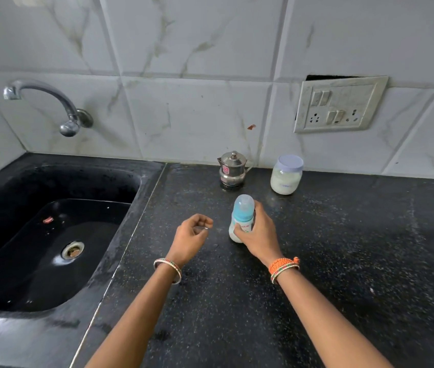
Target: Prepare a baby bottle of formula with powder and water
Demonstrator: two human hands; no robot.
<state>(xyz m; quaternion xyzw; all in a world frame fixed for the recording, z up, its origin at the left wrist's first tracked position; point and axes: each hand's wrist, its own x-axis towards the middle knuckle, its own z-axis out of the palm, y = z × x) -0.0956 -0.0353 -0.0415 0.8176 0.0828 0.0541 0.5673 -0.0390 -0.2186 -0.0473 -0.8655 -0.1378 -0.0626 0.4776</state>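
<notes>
A baby bottle (pixel 241 216) with a blue collar and a clear cap stands upright on the black counter (pixel 343 248), holding white liquid. My right hand (pixel 259 235) is wrapped around its lower body from the right. My left hand (pixel 192 235) hovers just left of the bottle, fingers loosely curled, holding nothing. Behind the bottle stands a clear jar (pixel 287 175) of white powder with a pale lid on it. A small lidded steel pot (pixel 233 168) stands to the jar's left, near the wall.
A black sink (pixel 37 248) with a drain lies at the left, and a steel tap (pixel 51 102) juts from the tiled wall above it. A switch and socket panel (pixel 340 104) hangs on the wall at the right.
</notes>
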